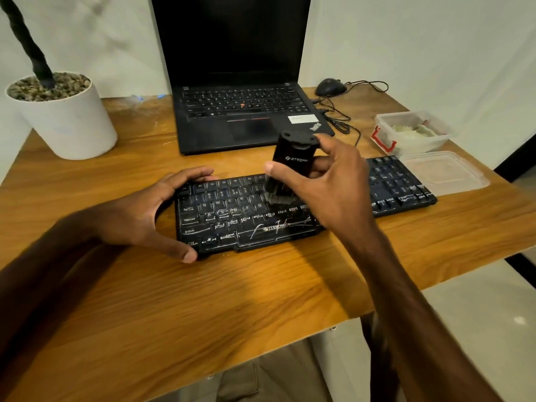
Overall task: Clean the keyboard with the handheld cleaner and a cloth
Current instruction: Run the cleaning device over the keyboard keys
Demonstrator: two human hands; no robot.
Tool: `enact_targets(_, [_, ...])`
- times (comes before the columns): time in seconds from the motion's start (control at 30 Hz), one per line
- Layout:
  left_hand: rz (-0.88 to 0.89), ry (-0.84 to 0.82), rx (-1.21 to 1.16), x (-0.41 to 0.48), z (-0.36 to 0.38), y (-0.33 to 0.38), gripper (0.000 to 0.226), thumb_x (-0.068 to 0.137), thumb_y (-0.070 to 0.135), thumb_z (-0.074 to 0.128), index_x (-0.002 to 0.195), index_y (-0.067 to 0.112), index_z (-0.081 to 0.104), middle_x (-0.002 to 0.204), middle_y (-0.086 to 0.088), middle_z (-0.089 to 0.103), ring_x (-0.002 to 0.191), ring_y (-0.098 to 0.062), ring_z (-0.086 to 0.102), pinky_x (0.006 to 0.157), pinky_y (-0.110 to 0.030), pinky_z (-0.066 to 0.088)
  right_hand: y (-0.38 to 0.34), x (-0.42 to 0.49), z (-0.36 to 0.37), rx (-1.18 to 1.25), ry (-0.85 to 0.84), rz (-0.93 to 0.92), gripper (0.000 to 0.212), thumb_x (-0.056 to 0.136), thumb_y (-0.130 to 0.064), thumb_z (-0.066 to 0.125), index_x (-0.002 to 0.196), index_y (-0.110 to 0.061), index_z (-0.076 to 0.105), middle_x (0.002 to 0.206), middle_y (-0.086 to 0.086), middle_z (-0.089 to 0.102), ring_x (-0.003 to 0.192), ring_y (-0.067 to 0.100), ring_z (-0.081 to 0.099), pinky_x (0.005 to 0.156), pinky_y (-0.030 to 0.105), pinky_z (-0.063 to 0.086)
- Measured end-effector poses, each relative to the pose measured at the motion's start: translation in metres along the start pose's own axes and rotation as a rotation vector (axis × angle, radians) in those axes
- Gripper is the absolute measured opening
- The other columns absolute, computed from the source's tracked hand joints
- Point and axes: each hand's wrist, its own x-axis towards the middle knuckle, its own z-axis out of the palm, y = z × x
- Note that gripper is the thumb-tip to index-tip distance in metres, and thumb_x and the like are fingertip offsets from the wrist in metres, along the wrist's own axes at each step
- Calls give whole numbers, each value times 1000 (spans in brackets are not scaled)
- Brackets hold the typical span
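Keyboard (261,221) lies at the centre of the wooden table (203,300), long axis running 9 to 3 o'clock, its keys streaked with pale marks.

Left hand (145,213) spans the keyboard's 9 o'clock end in a wide C. The thumb is on the near corner and the fingers are curled over the far edge, so we log it as gripping the keyboard.

Right hand (330,187) holds the handheld cleaner (294,156) upright, thumb on its near face and fingers wrapped behind. The brush end (275,197) points down onto the middle key rows. The bristles are blurred, so we cannot tell exactly which keys they touch.

Laptop (240,111) stands open at 12 o'clock, screen dark. Mouse (330,87) is at 1 o'clock, and a white plant pot (69,123) at 10 o'clock.

A clear container (412,132) at 2 o'clock holds pale crumpled material; we cannot tell whether it is the cloth. Its lid (443,172) lies just beside it at 3 o'clock.
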Motion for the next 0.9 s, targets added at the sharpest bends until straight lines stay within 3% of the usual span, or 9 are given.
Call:
enact_targets(0.1, [-14,-6,-23,-4,0,8,147,29,100,72,157,54,18,168,12,24,154,-14,29,123,-53,33,1,-2,0,-22,-54,0,58,73,-52,85,120,-24,67,101,-7,77,83,-1,73,68,28,64])
enact_targets(0.23, [-28,-5,-47,-9,0,20,140,24,103,67,147,60,19,168,8,25,153,-17,30,123,-53,32,-9,-13,24,-144,-88,-101,62,72,-63,78,121,-27,66,99,-11,77,78,-1,72,65,26,62])
enact_targets(0.33, [-44,-11,-61,-13,0,31,136,18,105,63,139,61,21,168,5,27,153,-19,31,123,-52,31,-17,-19,43,-143,-117,-159,58,75,-60,80,122,-28,67,96,-12,77,72,-3,69,62,21,60])
enact_targets(0.47, [-55,-28,-98,-20,-2,46,133,10,106,60,130,59,27,167,4,27,153,-19,30,125,-49,29,-21,-10,33,8,-168,-89,55,75,-49,85,121,-25,66,102,-8,77,76,-1,72,62,23,62])
enact_targets(0.6, [-60,-33,-110,-27,-1,58,131,4,106,56,123,56,32,166,2,27,153,-20,29,125,-46,28,-13,-1,12,-67,-128,-74,54,73,-52,85,117,-25,68,101,-10,77,77,-2,72,65,26,63])
enact_targets(0.73, [-65,-20,-112,-31,0,65,130,2,107,53,120,56,31,166,-1,28,153,-23,30,124,-46,28,-18,-16,39,-146,-147,-165,57,75,-58,82,120,-26,68,99,-11,76,71,-6,67,61,18,58])
enact_targets(0.9, [-70,-14,-113,-30,1,61,134,2,107,54,124,56,28,166,0,28,153,-23,31,124,-48,28,-28,-16,54,-41,-197,-173,55,75,-55,84,118,-24,70,100,-12,76,75,-1,70,64,27,61])
